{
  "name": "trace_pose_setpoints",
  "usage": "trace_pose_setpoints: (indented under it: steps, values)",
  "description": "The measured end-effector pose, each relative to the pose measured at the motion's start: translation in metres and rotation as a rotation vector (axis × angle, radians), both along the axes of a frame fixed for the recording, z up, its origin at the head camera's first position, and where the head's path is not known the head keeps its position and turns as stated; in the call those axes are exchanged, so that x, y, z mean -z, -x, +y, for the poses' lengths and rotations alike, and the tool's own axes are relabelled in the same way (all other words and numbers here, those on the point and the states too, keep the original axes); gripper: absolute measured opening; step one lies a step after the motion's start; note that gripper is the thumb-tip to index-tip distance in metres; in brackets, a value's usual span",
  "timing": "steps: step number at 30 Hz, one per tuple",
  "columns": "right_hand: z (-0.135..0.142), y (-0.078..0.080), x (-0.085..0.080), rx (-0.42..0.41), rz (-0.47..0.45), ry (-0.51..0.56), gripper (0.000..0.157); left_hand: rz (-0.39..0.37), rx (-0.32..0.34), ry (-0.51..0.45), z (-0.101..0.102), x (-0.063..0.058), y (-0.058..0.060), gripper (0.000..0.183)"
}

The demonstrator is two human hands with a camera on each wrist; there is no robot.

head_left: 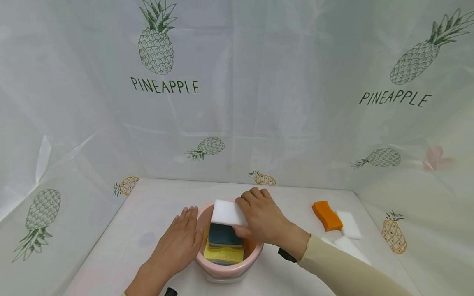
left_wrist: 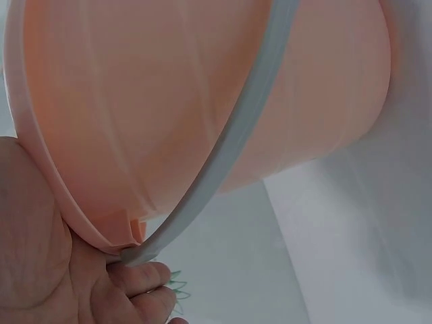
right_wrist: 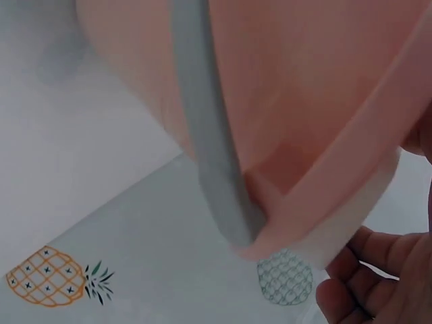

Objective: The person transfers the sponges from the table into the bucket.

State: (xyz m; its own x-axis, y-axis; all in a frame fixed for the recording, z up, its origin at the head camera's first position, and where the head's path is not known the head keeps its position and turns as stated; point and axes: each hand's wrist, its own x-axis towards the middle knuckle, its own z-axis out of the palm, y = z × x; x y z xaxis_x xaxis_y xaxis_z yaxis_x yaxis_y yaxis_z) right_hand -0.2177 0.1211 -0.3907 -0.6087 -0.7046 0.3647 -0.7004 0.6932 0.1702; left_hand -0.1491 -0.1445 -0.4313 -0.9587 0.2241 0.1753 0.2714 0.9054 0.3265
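Note:
A pink bucket (head_left: 230, 270) stands on the table, with a dark blue sponge (head_left: 224, 236) stacked over a yellow sponge (head_left: 224, 255) inside. My right hand (head_left: 263, 216) pinches a white sponge (head_left: 226, 212) at the bucket's mouth, above the blue one. In the right wrist view the white sponge (right_wrist: 337, 236) shows past the rim, fingers beside it. My left hand (head_left: 177, 243) lies with straight fingers against the bucket's left rim. The left wrist view has that palm touching the rim beside the grey handle (left_wrist: 229, 135), which hangs down the bucket's outside.
To the right on the table lie an orange sponge (head_left: 327, 216) and a white sponge (head_left: 349, 225) beside it. More white pieces (head_left: 351, 249) lie nearer, partly behind the right sleeve (head_left: 340, 263). A pineapple-print sheet (head_left: 274, 111) hangs around the back and sides.

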Motion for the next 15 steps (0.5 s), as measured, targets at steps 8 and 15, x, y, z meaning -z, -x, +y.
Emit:
trace_pose_setpoints:
  steps: [8, 15]
  values:
    - [-0.011, 0.0, 0.009, -0.005, -0.063, -0.097, 0.06, 0.018, 0.004, 0.044, 0.0, -0.001, 0.0, 0.063]
    - [-0.014, 0.0, 0.014, -0.006, -0.062, -0.14, 0.059, 0.012, 0.014, 0.075, -0.001, -0.002, 0.001, 0.065]
